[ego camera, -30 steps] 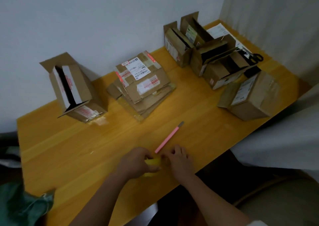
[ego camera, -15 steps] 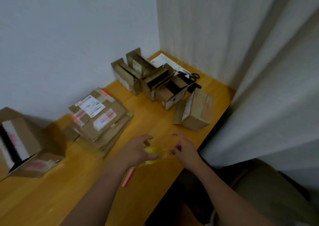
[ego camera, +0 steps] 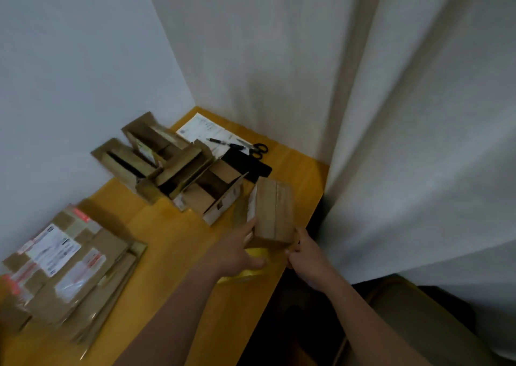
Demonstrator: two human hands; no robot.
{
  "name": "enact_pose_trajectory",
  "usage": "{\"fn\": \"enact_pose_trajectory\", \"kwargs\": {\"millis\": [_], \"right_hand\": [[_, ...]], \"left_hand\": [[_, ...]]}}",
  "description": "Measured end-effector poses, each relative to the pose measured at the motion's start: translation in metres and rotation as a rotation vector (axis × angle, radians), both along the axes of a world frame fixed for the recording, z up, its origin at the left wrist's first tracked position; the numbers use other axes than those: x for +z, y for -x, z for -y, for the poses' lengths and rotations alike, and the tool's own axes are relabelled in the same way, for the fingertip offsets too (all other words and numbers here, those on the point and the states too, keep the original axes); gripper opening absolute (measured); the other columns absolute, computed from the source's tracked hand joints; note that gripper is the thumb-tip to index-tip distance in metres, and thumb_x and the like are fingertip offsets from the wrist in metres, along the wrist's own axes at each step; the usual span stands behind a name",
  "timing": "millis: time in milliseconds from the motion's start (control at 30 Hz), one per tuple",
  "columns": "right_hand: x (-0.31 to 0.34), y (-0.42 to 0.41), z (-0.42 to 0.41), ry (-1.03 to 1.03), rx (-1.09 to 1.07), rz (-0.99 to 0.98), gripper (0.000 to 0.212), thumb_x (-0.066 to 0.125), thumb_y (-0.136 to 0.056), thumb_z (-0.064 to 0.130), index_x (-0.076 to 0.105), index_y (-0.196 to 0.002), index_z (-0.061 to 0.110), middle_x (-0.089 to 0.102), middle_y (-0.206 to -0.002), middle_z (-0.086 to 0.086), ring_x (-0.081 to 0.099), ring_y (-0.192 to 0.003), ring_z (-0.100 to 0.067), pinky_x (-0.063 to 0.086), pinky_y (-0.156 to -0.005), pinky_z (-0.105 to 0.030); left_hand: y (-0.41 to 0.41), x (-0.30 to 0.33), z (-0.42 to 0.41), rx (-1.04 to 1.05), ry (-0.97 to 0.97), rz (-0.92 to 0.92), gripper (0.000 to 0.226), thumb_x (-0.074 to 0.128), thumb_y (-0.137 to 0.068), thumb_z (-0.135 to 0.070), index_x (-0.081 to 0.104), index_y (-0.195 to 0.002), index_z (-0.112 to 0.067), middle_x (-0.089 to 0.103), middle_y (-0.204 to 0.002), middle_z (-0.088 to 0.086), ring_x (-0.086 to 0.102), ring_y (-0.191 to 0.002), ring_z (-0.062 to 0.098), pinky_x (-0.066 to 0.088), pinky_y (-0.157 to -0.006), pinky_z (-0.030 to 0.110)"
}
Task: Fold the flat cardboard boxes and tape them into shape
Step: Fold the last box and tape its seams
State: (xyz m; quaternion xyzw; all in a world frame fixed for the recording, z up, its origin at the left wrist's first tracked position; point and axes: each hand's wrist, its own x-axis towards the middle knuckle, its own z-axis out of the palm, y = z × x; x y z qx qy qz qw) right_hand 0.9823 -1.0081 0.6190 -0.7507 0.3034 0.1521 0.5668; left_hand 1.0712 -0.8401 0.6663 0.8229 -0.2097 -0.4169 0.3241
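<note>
Cardboard is what I have in front of me: a small folded box (ego camera: 275,212) at the near right edge of the wooden worktop (ego camera: 178,242), just beside the white curtain (ego camera: 418,142). My left hand (ego camera: 237,251) reaches up along the box's left side, fingers mostly straight and touching its labelled face rather than wrapping it. My right hand (ego camera: 304,251) is at the box's near right corner with fingers curled against it; I judge it is pinching that corner, though the blur keeps me from being sure. A yellow tape roll (ego camera: 251,265) lies on the worktop under my left hand, partly hidden.

Behind the box stands a cluster of opened boxes (ego camera: 178,170), flaps up, and a stack of flat cardboard boxes (ego camera: 67,259) waits well to the left. Scissors (ego camera: 257,149), a pen (ego camera: 223,143) and a printed sheet (ego camera: 199,126) lie in the far corner.

What worries me is the edge. The box sits close to where the worktop ends, so a careless pull toward my right could tip it off. My left hand only presses, so the box could slide or twist out of a one-sided hold. Dragging it back could also knock the tape roll, which lies right in its path.
</note>
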Motion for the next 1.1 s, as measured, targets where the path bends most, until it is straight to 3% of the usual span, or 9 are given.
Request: {"fn": "enact_pose_trajectory", "kwargs": {"millis": [167, 267, 333, 433, 567, 667, 833, 933, 1100], "right_hand": [[0.008, -0.034, 0.059, 0.011, -0.046, 0.010, 0.066, 0.054, -0.094, 0.011, 0.023, -0.145, 0.040, 0.064, -0.111, -0.002, 0.065, -0.094, -0.017, 0.055, -0.082, -0.034], [0.013, -0.062, 0.095, 0.037, -0.060, 0.068, 0.070, 0.054, -0.093, 0.010, 0.024, -0.145, 0.045, 0.061, -0.122, 0.001, 0.061, -0.107, -0.020, 0.053, -0.092, -0.039], [0.013, -0.081, 0.115, 0.008, -0.056, 0.080, 0.068, 0.052, -0.093, 0.007, 0.027, -0.148, 0.040, 0.058, -0.122, 0.003, 0.059, -0.108, -0.017, 0.053, -0.092, -0.039], [0.011, -0.096, 0.129, -0.002, -0.014, 0.018, 0.061, 0.053, -0.092, 0.005, 0.037, -0.146, 0.029, 0.061, -0.106, 0.004, 0.057, -0.084, -0.010, 0.050, -0.071, -0.026], [0.012, -0.094, 0.120, -0.070, -0.016, -0.024, 0.069, 0.057, -0.094, 0.018, 0.023, -0.151, 0.039, 0.058, -0.128, 0.003, 0.059, -0.106, -0.014, 0.053, -0.086, -0.030], [0.020, -0.102, 0.116, 0.010, 0.003, -0.014, 0.059, 0.051, -0.098, 0.015, 0.026, -0.151, 0.026, 0.058, -0.123, -0.003, 0.054, -0.101, -0.011, 0.046, -0.074, -0.019], [0.014, -0.108, 0.114, 0.099, -0.099, -0.126, 0.009, 0.068, -0.087, 0.015, 0.061, -0.091, 0.016, 0.065, -0.098, -0.002, 0.063, -0.097, -0.021, 0.054, -0.086, -0.036], [0.008, -0.103, 0.109, 0.069, -0.157, -0.127, 0.016, 0.070, -0.083, 0.012, 0.067, -0.071, 0.022, 0.071, -0.087, 0.001, 0.067, -0.091, -0.020, 0.056, -0.087, -0.040], [0.006, -0.100, 0.094, 0.040, -0.323, -0.066, 0.024, 0.058, -0.086, 0.010, 0.066, -0.067, 0.022, 0.071, -0.080, -0.002, 0.065, -0.087, -0.021, 0.052, -0.085, -0.041]], "left_hand": [[-0.047, -0.001, 0.061, -0.035, 0.064, 0.003, 0.096, 0.075, -0.085, -0.028, 0.011, -0.156, -0.025, 0.022, -0.160, -0.007, 0.026, -0.145, 0.016, 0.036, -0.109, 0.031], [-0.071, 0.004, 0.096, -0.009, 0.101, 0.011, 0.091, 0.072, -0.087, -0.024, 0.012, -0.156, -0.025, 0.023, -0.159, -0.006, 0.026, -0.145, 0.017, 0.037, -0.110, 0.035], [-0.087, 0.001, 0.112, 0.033, 0.119, -0.001, 0.088, 0.072, -0.087, -0.023, 0.017, -0.155, -0.023, 0.025, -0.159, -0.003, 0.027, -0.145, 0.018, 0.038, -0.110, 0.039], [-0.107, -0.008, 0.127, -0.001, 0.037, 0.039, 0.092, 0.076, -0.082, -0.029, 0.020, -0.155, -0.020, 0.026, -0.159, 0.002, 0.030, -0.143, 0.022, 0.036, -0.111, 0.043], [-0.126, -0.010, 0.136, -0.025, -0.014, 0.114, 0.099, 0.079, -0.079, -0.031, 0.017, -0.155, -0.025, 0.032, -0.155, 0.002, 0.038, -0.137, 0.022, 0.040, -0.105, 0.035], [-0.146, -0.005, 0.138, -0.061, -0.018, 0.144, 0.098, 0.080, -0.078, -0.030, 0.019, -0.155, -0.023, 0.032, -0.155, 0.004, 0.036, -0.139, 0.023, 0.038, -0.107, 0.035], [-0.167, 0.009, 0.135, -0.230, -0.169, 0.185, 0.068, 0.081, -0.074, -0.043, 0.048, -0.128, -0.019, 0.051, -0.124, 0.002, 0.052, -0.112, 0.018, 0.047, -0.088, 0.031], [-0.179, 0.021, 0.131, -0.304, -0.147, 0.150, 0.036, 0.078, -0.074, -0.050, 0.065, -0.094, -0.023, 0.059, -0.099, -0.004, 0.058, -0.090, 0.010, 0.047, -0.071, 0.024], [-0.192, 0.035, 0.127, -0.283, -0.079, 0.136, 0.036, 0.078, -0.071, -0.055, 0.074, -0.079, -0.019, 0.069, -0.087, 0.001, 0.065, -0.082, 0.011, 0.057, -0.074, 0.033]]}}
